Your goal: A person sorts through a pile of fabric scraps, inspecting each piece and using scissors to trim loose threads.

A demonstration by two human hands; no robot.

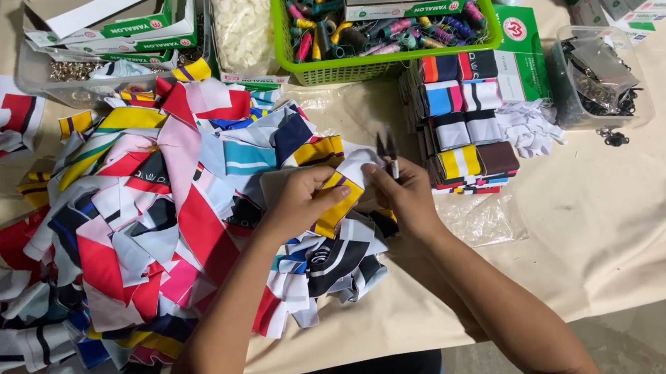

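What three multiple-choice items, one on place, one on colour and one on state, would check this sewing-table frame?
1. Where does the green basket of thread spools stand?
A. at the table's far edge, above the hands
B. on the floor
C. on the person's lap

2. What colours is the strip that the left hand holds?
A. plain pink
B. yellow with dark stripes
C. all green

3. What does the right hand hold?
A. nothing
B. a spool
C. small thread snips, points up

Answers: 1 A, the basket sits beyond the fabric pile; 2 B, the yellow striped band lies under the left fingers; 3 C, the dark blades rise above the right hand.
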